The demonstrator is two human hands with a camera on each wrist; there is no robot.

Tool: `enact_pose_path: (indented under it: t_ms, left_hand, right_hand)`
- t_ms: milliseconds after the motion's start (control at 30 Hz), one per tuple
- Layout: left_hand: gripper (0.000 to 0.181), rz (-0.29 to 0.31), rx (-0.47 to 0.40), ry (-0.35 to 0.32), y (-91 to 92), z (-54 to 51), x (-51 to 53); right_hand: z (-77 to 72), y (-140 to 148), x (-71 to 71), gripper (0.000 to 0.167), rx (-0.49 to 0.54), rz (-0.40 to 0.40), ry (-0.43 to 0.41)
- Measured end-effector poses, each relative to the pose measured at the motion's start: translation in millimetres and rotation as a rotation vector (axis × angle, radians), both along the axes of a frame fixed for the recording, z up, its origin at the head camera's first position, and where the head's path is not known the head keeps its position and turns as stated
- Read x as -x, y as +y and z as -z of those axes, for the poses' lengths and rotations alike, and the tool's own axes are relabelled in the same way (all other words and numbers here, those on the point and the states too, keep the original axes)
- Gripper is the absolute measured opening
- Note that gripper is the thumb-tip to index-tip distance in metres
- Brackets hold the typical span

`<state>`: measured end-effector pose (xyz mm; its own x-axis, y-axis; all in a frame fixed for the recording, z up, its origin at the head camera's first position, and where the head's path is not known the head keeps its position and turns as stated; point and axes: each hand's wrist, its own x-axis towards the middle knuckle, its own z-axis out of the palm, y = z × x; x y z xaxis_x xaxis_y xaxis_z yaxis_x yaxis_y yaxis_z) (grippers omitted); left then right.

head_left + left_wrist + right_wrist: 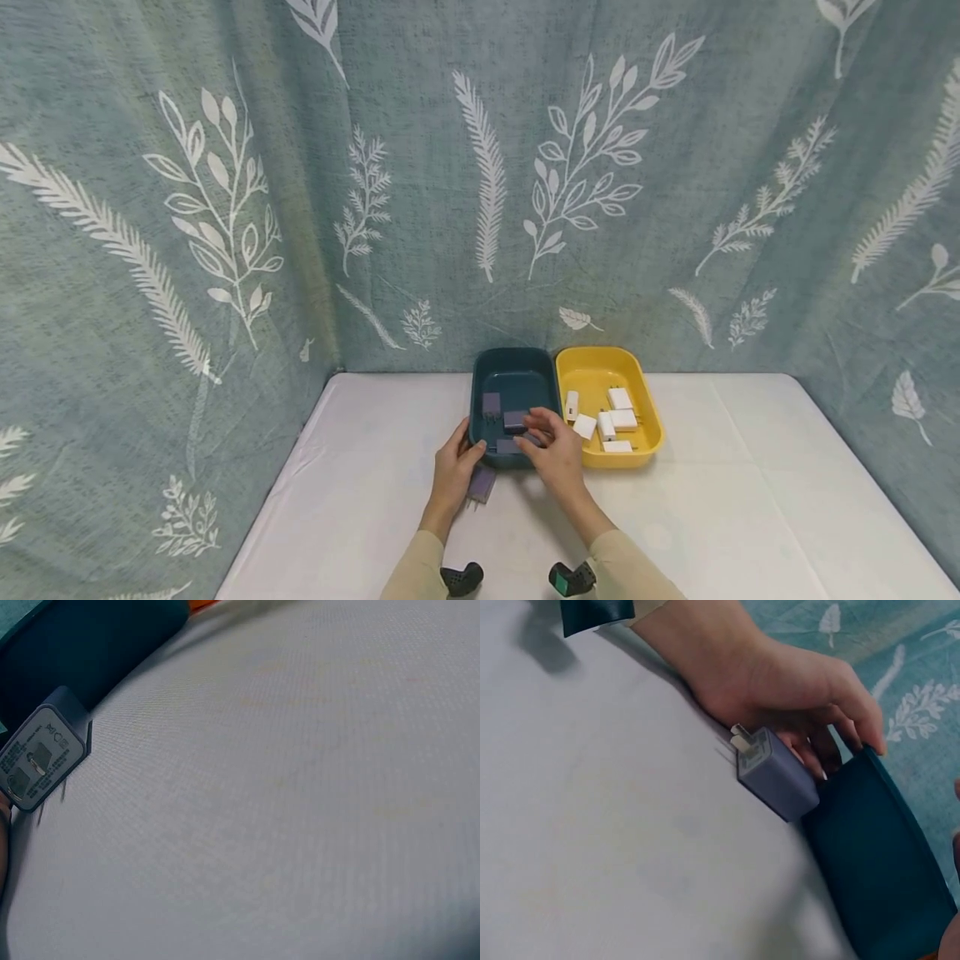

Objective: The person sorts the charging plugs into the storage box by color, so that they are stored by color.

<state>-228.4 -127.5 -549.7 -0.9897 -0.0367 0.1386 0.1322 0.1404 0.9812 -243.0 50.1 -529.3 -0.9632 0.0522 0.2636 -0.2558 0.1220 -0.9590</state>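
My left hand (453, 475) grips the front left corner of a dark teal bin (517, 358), its thumb over the rim. Against the bin's front wall, beside that hand, a purple plug-in charger (481, 485) sits on the cloth. Its two prongs show in the left wrist view, where the charger (43, 754) stands close to the bin. Over the bin's front right part hovers my right hand (558, 458), thumb and fingers apart. Beneath and beside its fingertips lie purple chargers (516, 419); one more charger (491, 405) is farther left inside. The right fingers partly cover the bin's front right corner.
A yellow bin (592, 360) adjoins the teal one on the right, with several white chargers (621, 418) in it. White cloth (735, 475) covers the table. Behind and at both sides hangs a leaf-patterned curtain (420, 208), close behind the bins.
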Motion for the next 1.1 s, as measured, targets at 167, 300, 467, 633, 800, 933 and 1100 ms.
enact_pose_path:
  t_ms: [167, 300, 467, 633, 800, 933, 1100]
  left_hand:
    - [0.059, 0.001, 0.003, 0.001, -0.6, 0.0, 0.3]
    - [0.058, 0.001, 0.001, 0.002, -0.5, 0.1, -0.1]
    - [0.058, -0.004, -0.001, 0.004, -0.1, 0.9, 0.2]
    - [0.058, -0.009, 0.027, 0.0, 0.1, -0.3, 0.3]
    - [0.057, -0.013, 0.025, 0.017, -1.0, 3.5, 3.5]
    - [0.057, -0.03, 0.001, 0.025, -2.3, 20.1, 11.7]
    - [0.056, -0.054, 0.021, 0.034, -2.3, 35.0, 18.5]
  right_hand:
    - [6.7, 2, -3.4, 0.048, 0.002, -0.012, 0.016]
    - [8.5, -1, -8.0, 0.046, -0.017, -0.028, 0.017]
    - [3.2, -5, -16.3, 0.047, 0.002, -0.068, 0.036]
    - [-8.0, -9, -29.9, 0.044, -0.033, -0.064, 0.076]
    - [-6.2, -13, -38.4, 0.04, -0.066, -0.055, 0.124]
    - [-2.3, -14, -42.3, 0.038, -0.096, -0.091, 0.173]
    - [9.9, -16, -40.1, 0.035, -0.118, -0.115, 0.145]
